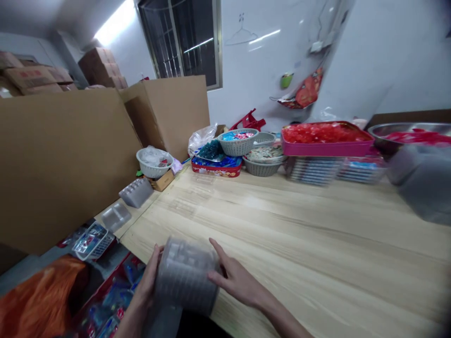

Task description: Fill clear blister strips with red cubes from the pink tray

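A thick stack of clear plastic trays (186,274) stands at the near edge of the wooden table (299,234). My left hand (148,279) is closed on its left side and holds it. On the stack's right side rests my right hand (234,279), fingers stretched out, the forefinger lying along the top edge. The stack is blurred by motion.
Big cardboard boxes (66,159) wall off the left. Along the far edge stand baskets (238,142), a pink tray of red pieces (326,138), stacked clear trays (315,170) and a metal bowl (408,134). Loose clear trays (136,192) lie at left; a bin of packets (116,295) sits below.
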`<action>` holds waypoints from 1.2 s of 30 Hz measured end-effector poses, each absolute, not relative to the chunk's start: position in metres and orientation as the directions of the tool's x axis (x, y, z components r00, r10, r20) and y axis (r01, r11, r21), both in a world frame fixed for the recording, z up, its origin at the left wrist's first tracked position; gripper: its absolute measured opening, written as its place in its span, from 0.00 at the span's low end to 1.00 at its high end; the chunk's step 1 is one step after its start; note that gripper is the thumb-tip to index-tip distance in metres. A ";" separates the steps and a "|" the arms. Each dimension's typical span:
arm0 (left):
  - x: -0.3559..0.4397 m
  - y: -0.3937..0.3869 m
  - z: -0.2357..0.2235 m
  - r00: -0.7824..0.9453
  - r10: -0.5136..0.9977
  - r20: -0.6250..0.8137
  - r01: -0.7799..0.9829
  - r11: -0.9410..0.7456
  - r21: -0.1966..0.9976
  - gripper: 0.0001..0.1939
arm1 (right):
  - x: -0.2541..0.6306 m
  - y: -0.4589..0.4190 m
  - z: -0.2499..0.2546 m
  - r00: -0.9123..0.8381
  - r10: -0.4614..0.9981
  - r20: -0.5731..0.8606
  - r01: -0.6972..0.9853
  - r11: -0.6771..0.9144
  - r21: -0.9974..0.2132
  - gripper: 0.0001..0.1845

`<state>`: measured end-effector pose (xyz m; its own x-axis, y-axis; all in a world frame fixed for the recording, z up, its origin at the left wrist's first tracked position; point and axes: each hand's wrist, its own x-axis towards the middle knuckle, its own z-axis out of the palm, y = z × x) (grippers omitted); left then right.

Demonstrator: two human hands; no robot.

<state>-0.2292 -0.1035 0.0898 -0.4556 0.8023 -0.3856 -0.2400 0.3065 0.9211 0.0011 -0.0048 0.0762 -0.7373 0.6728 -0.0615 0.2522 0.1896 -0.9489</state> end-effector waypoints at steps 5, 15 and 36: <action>-0.222 -0.104 0.091 -0.398 0.812 -0.426 -0.366 0.285 0.886 0.31 | -0.011 -0.005 0.076 -0.671 0.721 -0.172 0.282 0.033 -0.959 0.30; -0.219 -0.091 0.080 -0.477 0.747 0.462 0.847 0.253 0.467 0.31 | -0.014 0.033 0.075 -0.623 0.782 0.027 0.251 0.232 -0.940 0.23; -0.142 -0.064 0.095 0.322 0.872 0.370 0.938 -0.348 0.005 0.31 | 0.028 0.037 0.060 -0.670 0.729 -0.140 -0.120 -0.292 -0.949 0.16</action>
